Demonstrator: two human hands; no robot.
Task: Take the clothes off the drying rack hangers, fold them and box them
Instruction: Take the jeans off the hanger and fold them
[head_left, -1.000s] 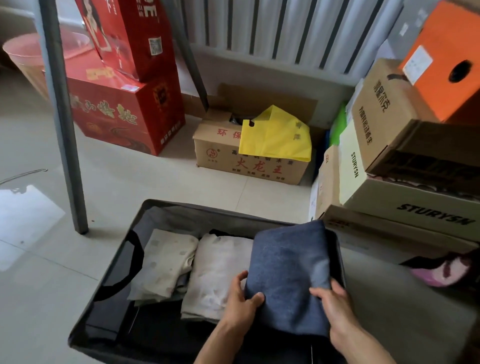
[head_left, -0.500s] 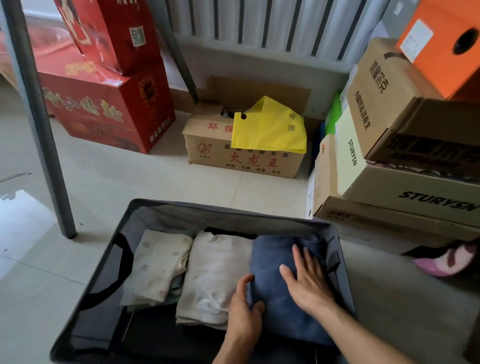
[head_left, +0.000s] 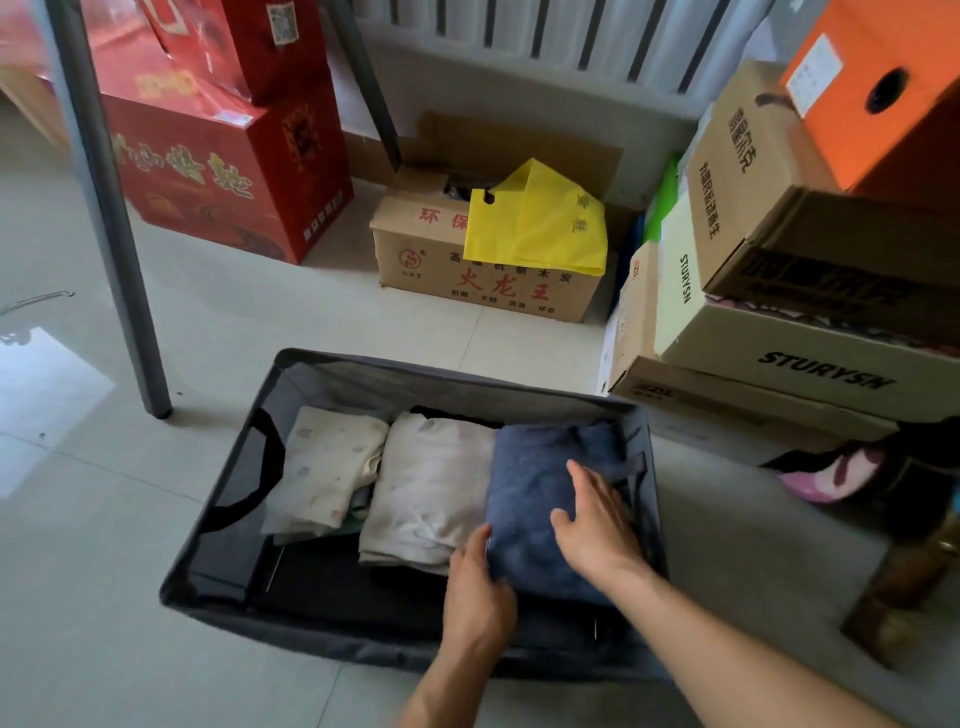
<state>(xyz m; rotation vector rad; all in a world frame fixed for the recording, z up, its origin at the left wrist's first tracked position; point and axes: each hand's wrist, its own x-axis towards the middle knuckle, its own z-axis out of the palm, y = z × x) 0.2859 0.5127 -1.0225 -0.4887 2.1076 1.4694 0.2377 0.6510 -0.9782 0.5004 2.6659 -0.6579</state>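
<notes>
1. The folded blue garment (head_left: 540, 499) is being settled at the right end of the grey fabric box (head_left: 332, 631), touching a cream folded piece (head_left: 431, 488).
2. It is pressed by the right hand (head_left: 597, 519), fingers straight; its near edge is gripped by the left hand (head_left: 475, 582).
3. Judged next: release, then another garment fetched.
4. The box sits on a pale tiled floor (head_left: 260, 312), near cardboard boxes (head_left: 779, 322).

1. The left hand (head_left: 475, 587) reaches forward on a bare forearm, fingers bent downward, thumb raised.
2. The right hand (head_left: 597, 525) lies flat, palm down, fingers (head_left: 584, 475) straight and slightly spread.
</notes>
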